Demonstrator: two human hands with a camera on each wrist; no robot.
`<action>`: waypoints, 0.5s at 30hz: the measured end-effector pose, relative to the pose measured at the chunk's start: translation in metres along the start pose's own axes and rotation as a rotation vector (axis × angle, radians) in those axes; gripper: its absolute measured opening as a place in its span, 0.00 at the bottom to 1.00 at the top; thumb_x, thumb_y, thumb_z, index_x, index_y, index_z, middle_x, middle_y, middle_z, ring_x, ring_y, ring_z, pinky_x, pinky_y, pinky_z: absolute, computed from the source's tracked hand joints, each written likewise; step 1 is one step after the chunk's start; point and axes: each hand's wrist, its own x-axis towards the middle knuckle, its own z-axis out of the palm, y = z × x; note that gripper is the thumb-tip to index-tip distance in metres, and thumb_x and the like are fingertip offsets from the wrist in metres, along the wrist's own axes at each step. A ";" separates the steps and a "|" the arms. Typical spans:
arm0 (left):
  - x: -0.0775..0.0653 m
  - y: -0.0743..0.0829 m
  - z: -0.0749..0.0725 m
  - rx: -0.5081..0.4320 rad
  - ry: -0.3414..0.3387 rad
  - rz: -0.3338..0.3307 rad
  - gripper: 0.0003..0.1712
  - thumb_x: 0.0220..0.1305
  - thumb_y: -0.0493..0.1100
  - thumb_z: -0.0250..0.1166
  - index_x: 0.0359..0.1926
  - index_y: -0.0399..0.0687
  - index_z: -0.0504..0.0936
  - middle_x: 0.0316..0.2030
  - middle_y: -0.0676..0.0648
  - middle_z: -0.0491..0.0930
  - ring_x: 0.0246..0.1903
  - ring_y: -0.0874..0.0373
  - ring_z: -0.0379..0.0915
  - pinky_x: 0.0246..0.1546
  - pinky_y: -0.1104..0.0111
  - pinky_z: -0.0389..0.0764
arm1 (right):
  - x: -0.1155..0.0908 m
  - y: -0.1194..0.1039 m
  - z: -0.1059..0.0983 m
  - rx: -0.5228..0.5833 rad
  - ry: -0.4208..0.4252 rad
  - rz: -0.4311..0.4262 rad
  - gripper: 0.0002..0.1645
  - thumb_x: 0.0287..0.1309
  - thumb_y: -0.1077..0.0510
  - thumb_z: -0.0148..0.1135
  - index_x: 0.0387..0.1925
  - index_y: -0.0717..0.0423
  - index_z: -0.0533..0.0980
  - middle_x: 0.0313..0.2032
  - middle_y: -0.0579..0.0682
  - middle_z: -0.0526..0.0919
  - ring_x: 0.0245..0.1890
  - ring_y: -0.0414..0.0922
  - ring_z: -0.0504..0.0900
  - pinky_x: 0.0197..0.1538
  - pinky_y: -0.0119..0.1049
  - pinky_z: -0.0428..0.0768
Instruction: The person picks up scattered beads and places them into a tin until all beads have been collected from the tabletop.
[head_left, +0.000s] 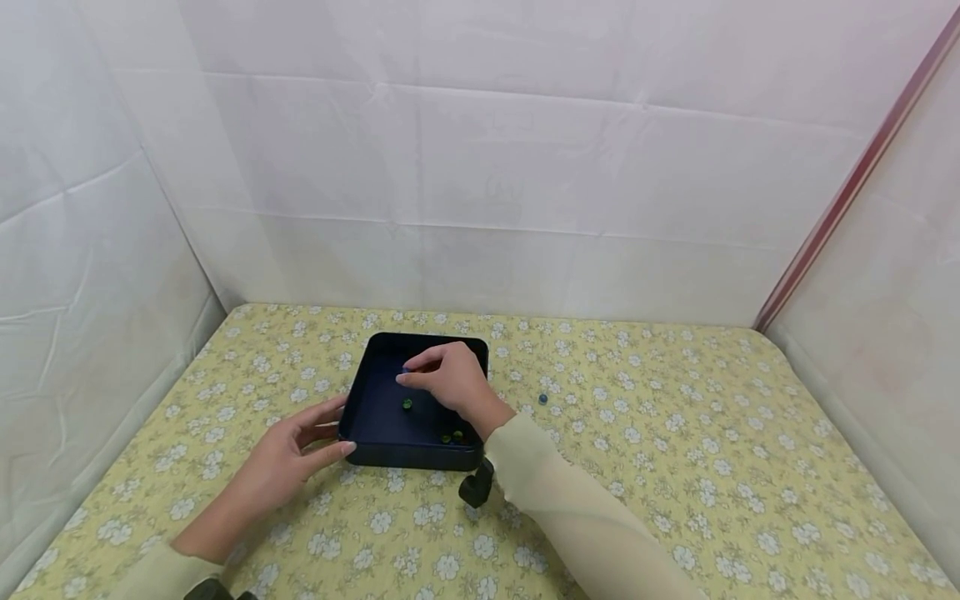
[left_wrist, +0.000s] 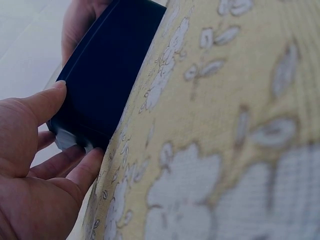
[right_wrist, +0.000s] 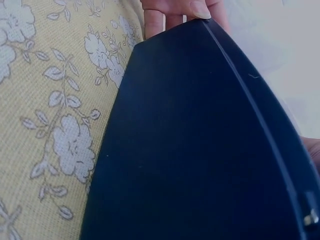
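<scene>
A dark navy square tray [head_left: 390,454] with low walls rests on the table. My left hand [head_left: 281,462] grips its near left corner, with the thumb on the front wall and the fingers along the left side, as the left wrist view also shows. Over the inside of the tray, my right hand [head_left: 453,383] pinches a small blue marble [head_left: 406,369], mostly covered by the fingertips. One green marble [head_left: 407,405] lies near the middle of the tray floor. Two more green marbles [head_left: 446,439] sit by the near right corner.
A blue marble [head_left: 543,399] lies on the yellow floral tablecloth [head_left: 675,450], right of the tray. White sheeting [head_left: 480,167] hangs behind the table and on both sides. A dark red strip [head_left: 855,175] runs down the right corner.
</scene>
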 end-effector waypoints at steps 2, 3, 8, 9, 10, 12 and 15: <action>0.000 -0.001 0.000 -0.004 -0.002 -0.004 0.43 0.70 0.53 0.68 0.79 0.53 0.61 0.73 0.36 0.68 0.67 0.37 0.72 0.52 0.70 0.85 | 0.001 0.001 0.001 0.003 -0.001 -0.001 0.09 0.58 0.51 0.77 0.40 0.46 0.90 0.42 0.44 0.87 0.37 0.39 0.84 0.41 0.35 0.86; 0.000 -0.001 0.000 -0.005 -0.003 -0.006 0.43 0.70 0.54 0.68 0.79 0.53 0.61 0.73 0.36 0.68 0.67 0.38 0.72 0.52 0.70 0.85 | 0.001 0.001 0.001 0.004 -0.003 0.000 0.09 0.58 0.51 0.77 0.40 0.46 0.90 0.42 0.45 0.87 0.37 0.39 0.84 0.41 0.35 0.86; 0.000 -0.001 0.000 -0.008 -0.006 -0.001 0.43 0.70 0.54 0.68 0.79 0.53 0.61 0.73 0.37 0.68 0.66 0.38 0.72 0.51 0.70 0.85 | 0.003 0.003 0.002 -0.007 -0.005 0.020 0.08 0.58 0.52 0.77 0.39 0.47 0.90 0.43 0.44 0.87 0.36 0.39 0.83 0.39 0.34 0.85; 0.000 -0.001 0.000 -0.007 -0.007 0.001 0.43 0.70 0.54 0.68 0.79 0.53 0.61 0.73 0.37 0.68 0.66 0.38 0.72 0.51 0.70 0.85 | 0.004 0.003 0.002 -0.009 -0.006 0.025 0.08 0.57 0.53 0.77 0.39 0.47 0.90 0.43 0.44 0.87 0.37 0.40 0.83 0.39 0.33 0.84; 0.000 -0.001 0.000 -0.006 -0.007 0.002 0.43 0.70 0.54 0.68 0.79 0.53 0.61 0.73 0.37 0.68 0.66 0.38 0.72 0.51 0.70 0.85 | 0.004 0.004 0.003 -0.010 -0.006 0.030 0.08 0.57 0.53 0.77 0.39 0.47 0.90 0.44 0.45 0.87 0.37 0.40 0.83 0.39 0.34 0.84; 0.000 -0.001 0.000 -0.007 -0.007 0.003 0.43 0.70 0.53 0.68 0.79 0.53 0.61 0.73 0.36 0.68 0.66 0.38 0.72 0.51 0.70 0.85 | 0.005 0.004 0.003 -0.010 -0.011 0.045 0.07 0.57 0.54 0.77 0.39 0.47 0.90 0.45 0.45 0.86 0.38 0.41 0.83 0.39 0.34 0.84; 0.000 -0.001 0.000 -0.004 -0.003 0.001 0.43 0.70 0.54 0.68 0.79 0.53 0.61 0.73 0.36 0.68 0.66 0.37 0.72 0.51 0.70 0.85 | 0.007 0.005 0.005 -0.024 -0.021 0.068 0.06 0.57 0.54 0.78 0.38 0.46 0.91 0.46 0.45 0.86 0.40 0.41 0.83 0.40 0.34 0.84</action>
